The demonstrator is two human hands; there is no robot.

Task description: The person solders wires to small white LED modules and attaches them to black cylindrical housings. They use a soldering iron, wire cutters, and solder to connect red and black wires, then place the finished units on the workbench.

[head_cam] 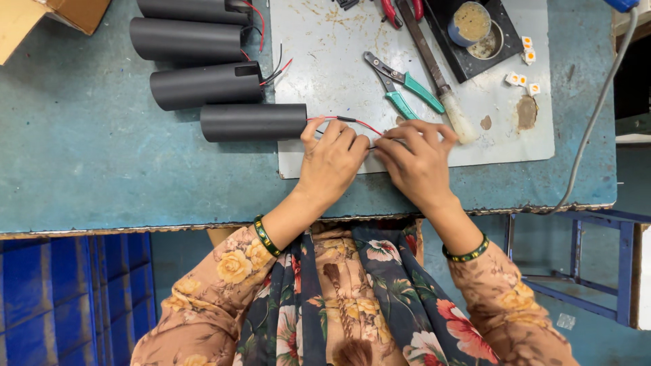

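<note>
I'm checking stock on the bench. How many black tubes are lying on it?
4, stacked diagonally on the blue table's left: top tube cut by the frame edge, second tube, third tube, and nearest tube beside the left hand. More may lie beyond the frame.

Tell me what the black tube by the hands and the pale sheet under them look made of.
Black tube: matte, even black, probably plastic or coated metal; no shine to settle it. Pale sheet: smooth grey-white board, stained and scorched brown, perhaps laminate or painted metal. Left hand and right hand pinch thin wires.
</note>
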